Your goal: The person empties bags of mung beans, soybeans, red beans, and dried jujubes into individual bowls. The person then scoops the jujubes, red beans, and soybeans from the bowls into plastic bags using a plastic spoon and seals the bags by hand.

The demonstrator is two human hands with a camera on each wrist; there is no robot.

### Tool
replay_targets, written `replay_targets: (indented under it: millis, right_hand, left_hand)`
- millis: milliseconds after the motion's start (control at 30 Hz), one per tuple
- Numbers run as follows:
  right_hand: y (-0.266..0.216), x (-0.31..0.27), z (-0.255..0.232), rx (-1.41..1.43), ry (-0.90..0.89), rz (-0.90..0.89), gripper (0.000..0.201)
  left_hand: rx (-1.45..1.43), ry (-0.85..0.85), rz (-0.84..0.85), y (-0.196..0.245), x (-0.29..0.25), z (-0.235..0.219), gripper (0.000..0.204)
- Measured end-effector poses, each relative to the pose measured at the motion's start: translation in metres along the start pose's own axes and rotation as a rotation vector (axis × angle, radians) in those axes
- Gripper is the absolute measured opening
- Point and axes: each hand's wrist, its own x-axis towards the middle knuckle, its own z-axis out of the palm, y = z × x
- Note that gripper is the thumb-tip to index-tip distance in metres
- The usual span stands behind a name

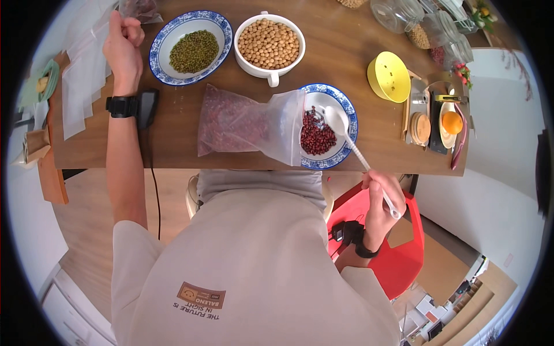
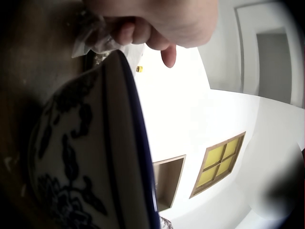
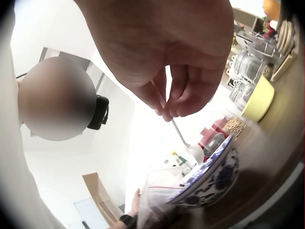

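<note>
My right hand [image 1: 382, 202] grips the handle of a white spoon [image 1: 337, 120], whose head is over a blue-patterned white bowl [image 1: 350, 104] of dark red beans [image 1: 317, 137]. The right wrist view shows the fingertips pinching the spoon handle [image 3: 179, 133]. Beside that bowl lies a clear zip bag [image 1: 231, 124] of red beans, its mouth end overlapping the bowl's left rim. At the far left my left hand [image 1: 123, 49] has loosely curled fingers, close to another clear plastic bag [image 1: 141, 8] and left of the bowl of green beans [image 1: 195, 52].
A white two-handled pot [image 1: 238, 49] holds chickpeas. To the right stand a yellow bowl [image 1: 388, 75], glass jars [image 1: 398, 14] and a tray with an orange [image 1: 452, 123]. Flat plastic bags [image 1: 78, 81] lie along the left edge. A black device [image 1: 148, 108] with a cable sits by the left wrist.
</note>
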Motion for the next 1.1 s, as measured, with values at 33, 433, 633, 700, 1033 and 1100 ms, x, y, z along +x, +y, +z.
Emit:
replay_targets:
  millis: [33, 433, 633, 700, 1033, 1100]
  right_hand:
    - [0.001, 0.003, -0.001, -0.122, 0.024, 0.058, 0.015]
    - [0.012, -0.002, 0.021, 0.130, -0.095, 0.220, 0.017]
    - [0.014, -0.013, 0.017, 0.335, 0.114, 0.327, 0.022]
    - [0.008, -0.013, 0.014, 0.338, 0.153, 0.268, 0.022]
    - [-0.025, 0.010, 0.020, 0.102, -0.277, -0.191, 0.022]
    - [-0.024, 0.007, 0.013, 0.114, -0.186, -0.164, 0.020]
  left_hand:
    - [-0.003, -0.014, 0.006, 0.000, 0.002, 0.000, 0.051]
    - [0.028, -0.002, -0.021, 0.001, 0.000, 0.003, 0.050]
    - [-0.017, -0.011, -0.009, -0.001, 0.000, 0.000, 0.051]
    - [-0.014, -0.008, -0.012, -0.001, 0.001, 0.001, 0.050]
    - [-0.021, -0.009, -0.017, 0.002, 0.003, 0.003, 0.052]
    - [-0.008, -0.023, -0.016, 0.003, 0.002, 0.004, 0.053]
